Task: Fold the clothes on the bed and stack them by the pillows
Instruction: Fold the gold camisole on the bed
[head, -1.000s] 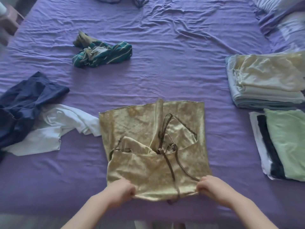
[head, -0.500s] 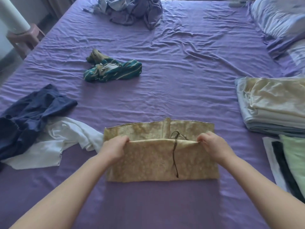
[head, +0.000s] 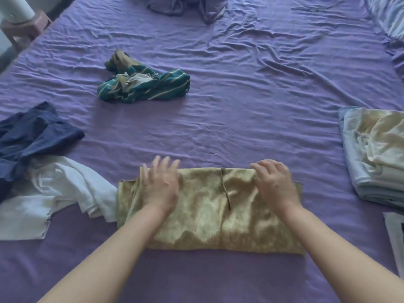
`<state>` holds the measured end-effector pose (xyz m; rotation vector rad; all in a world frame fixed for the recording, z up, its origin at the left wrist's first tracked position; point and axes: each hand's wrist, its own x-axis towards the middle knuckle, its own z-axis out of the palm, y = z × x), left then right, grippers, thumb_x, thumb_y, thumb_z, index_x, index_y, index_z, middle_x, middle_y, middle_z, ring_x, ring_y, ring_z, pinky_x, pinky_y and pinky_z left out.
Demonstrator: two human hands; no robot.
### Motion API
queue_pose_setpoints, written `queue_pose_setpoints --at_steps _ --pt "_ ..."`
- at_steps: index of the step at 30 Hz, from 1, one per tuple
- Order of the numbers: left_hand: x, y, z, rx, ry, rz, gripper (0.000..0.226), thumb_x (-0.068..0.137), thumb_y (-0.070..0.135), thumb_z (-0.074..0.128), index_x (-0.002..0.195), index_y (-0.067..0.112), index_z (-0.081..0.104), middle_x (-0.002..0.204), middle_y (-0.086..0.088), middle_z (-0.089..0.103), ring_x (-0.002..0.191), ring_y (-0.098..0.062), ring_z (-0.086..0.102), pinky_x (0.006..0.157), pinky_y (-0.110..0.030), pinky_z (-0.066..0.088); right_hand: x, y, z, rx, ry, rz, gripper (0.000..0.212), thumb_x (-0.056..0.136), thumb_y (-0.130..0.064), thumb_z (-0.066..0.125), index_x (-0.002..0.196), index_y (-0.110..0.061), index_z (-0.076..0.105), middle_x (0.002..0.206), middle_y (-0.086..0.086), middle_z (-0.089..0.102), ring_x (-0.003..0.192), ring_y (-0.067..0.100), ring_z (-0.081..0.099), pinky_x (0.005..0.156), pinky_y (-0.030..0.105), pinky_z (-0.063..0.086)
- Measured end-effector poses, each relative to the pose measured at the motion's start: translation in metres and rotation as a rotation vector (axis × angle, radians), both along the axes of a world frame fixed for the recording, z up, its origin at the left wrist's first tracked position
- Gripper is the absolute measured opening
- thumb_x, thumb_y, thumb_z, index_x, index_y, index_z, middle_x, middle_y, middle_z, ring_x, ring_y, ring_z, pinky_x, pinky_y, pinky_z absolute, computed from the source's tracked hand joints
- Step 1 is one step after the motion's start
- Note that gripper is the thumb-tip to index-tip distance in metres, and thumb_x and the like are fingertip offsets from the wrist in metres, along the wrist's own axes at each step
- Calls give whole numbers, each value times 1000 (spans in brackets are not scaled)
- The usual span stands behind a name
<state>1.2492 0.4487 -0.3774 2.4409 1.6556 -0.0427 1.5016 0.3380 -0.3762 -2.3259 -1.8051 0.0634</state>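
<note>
Head view: the gold garment (head: 209, 213) lies folded on the bed (head: 240, 110), near edge. It is pressed flat by both hands, left (head: 161, 184) and right (head: 274, 184), fingers extended, nothing gripped. Thin, slippery fabric; better taken by its ends.

A: What's the surface?

B: Bed w/ wrinkled purple sheet (head: 251, 110).

A: On it?

B: Near edge, centre: folded gold garment (head: 205, 217), dark strap across it. Touching its left side: crumpled white garment (head: 56, 197), navy garment (head: 32, 136) partly on top of that. Mid-bed: teal striped garment (head: 148, 86), bunched. Far end: grey-blue heap (head: 188, 5). Right edge: stack of folded pale clothes (head: 376, 154); nearer, corner of another folded item (head: 396, 239), mostly out of frame.
</note>
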Motion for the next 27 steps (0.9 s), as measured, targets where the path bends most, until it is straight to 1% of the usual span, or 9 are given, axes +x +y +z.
queue_pose_setpoints --at_steps 3,6,10,12,14,16,20,24,27 --pt "33 -52 -12 -101 -84 -198 51 99 48 21 149 38 18 159 7 4 146 -20 -12 113 -47 -18 -27 -20 -13 -51 36 91 47 77 -29 74 121 -16 63 130 15 57 124 38 49 102 60 33" --pt "51 -85 -27 -135 -43 -259 58 92 58 11 146 41 22 158 6 7 146 -27 -6 113 -53 -14 -43 -37 -29 -167 46 123 55 88 -56 39 135 -28 49 148 10 37 138 32 29 110 57 19" --pt "26 -75 -60 -115 108 -234 63 85 67 -5 143 44 -11 156 10 -14 141 -21 -26 109 -53 -21 -26 -54 -49 -297 17 142 63 91 -64 13 142 -33 36 150 9 33 141 28 20 112 51 10" --pt "18 -67 -61 -110 160 -281 62 79 66 -14 137 45 -23 151 12 -25 134 -20 -35 109 -54 -20 -19 -55 -50 -306 -23 178 62 92 -61 13 140 -32 39 147 10 39 139 30 27 109 51 13" --pt "15 -68 -55 -145 164 -303 66 74 70 -20 133 44 -30 145 13 -34 131 -17 -40 110 -53 -20 -18 -58 -45 -309 7 176 62 91 -60 21 142 -29 37 149 10 35 140 30 25 109 52 12" --pt "11 -74 -46 -158 90 -302 71 77 74 -13 140 43 -20 149 12 -26 138 -17 -31 112 -52 -18 -22 -71 -42 -281 62 203 65 90 -63 27 145 -27 32 153 8 26 143 28 18 110 53 12" --pt "-30 -93 -34 -147 105 -373 70 90 68 10 146 31 29 156 -2 22 144 -24 5 109 -58 4 -16 -113 -44 -315 -12 369 71 87 -69 30 144 -27 33 151 8 32 144 26 12 107 53 20" --pt "-64 -77 -44 -154 154 -305 71 90 69 7 145 29 25 153 -6 29 142 -21 7 108 -57 9 10 -108 -47 -314 -91 371 74 83 -69 28 143 -26 34 148 4 35 146 18 -3 109 48 17" --pt "-59 -62 -48 -161 200 -301 76 81 76 -9 146 38 0 157 1 1 145 -18 -12 114 -57 -4 16 -96 -38 -353 -108 385 72 84 -67 25 140 -24 42 146 7 41 143 23 16 109 47 13"
